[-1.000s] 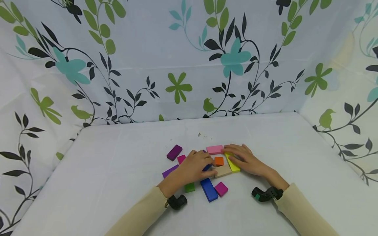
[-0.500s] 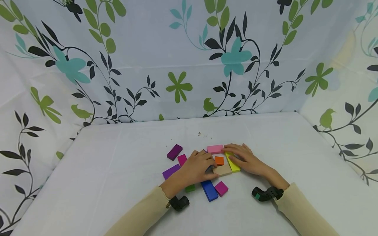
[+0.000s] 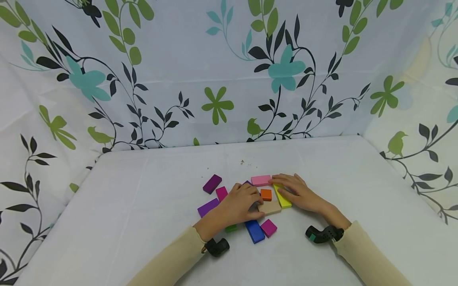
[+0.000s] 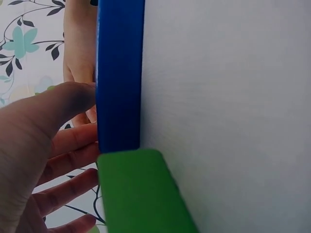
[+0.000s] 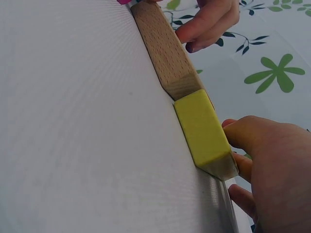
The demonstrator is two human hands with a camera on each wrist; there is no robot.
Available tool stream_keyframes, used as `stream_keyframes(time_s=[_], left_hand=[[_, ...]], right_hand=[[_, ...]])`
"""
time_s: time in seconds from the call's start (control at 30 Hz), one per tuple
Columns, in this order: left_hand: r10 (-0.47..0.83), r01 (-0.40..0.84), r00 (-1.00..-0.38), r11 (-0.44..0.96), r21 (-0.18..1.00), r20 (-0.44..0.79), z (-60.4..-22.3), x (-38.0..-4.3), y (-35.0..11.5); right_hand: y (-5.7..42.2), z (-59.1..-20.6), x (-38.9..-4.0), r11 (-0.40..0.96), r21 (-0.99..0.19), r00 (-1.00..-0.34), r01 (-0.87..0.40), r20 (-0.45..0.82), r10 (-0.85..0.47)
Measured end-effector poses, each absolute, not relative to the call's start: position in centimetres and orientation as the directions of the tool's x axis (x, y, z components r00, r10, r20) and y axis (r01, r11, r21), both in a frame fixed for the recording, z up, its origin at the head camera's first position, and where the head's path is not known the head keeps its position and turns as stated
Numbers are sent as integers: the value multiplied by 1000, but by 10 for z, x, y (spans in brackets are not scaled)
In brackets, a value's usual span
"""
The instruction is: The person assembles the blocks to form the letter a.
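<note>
My left hand (image 3: 241, 202) spans the left end of a plain wooden block (image 3: 270, 207), thumb at its near edge and index finger at its far edge. A dark blue block (image 3: 247, 183) lies mostly hidden beneath that hand. My right hand (image 3: 298, 191) holds the yellow block (image 3: 285, 201), its fingers over the far end by a pink block (image 3: 261, 180). In the right wrist view the wooden block (image 5: 165, 51) and the yellow block (image 5: 204, 131) meet end to corner. An orange cube (image 3: 266, 194) sits between these pieces.
Close to my left wrist lie a blue block (image 3: 255, 231), a green block (image 3: 231, 228) and a magenta cube (image 3: 268, 228). Farther left are a violet block (image 3: 207, 207), a dark purple block (image 3: 212, 184) and a magenta piece (image 3: 221, 193). A leaf-patterned cloth (image 3: 171, 91) hangs behind the table.
My left hand has shifted slightly right and nearer, its thumb now farther along the wooden block's near edge and covering more of the near blue block. My right hand stays on the yellow block.
</note>
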State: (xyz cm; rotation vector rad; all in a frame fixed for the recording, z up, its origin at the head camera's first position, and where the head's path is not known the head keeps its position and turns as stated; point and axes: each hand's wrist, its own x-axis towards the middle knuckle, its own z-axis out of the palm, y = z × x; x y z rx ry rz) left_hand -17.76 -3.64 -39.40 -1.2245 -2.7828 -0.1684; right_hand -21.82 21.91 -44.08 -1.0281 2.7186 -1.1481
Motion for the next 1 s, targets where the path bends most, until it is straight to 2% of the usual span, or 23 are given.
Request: stream_keyframes(time_s=[0.63,1.0], left_hand=[[772,775,-632,624,100,75,-392,-171,-37],[774,780,-626,625,44,100,-390,-171,-34]], right_hand=[[218,-438,-216,525,-652,-795,-548,210,-569],[220,-439,-218,515,-653,-790,-555,219,-573]])
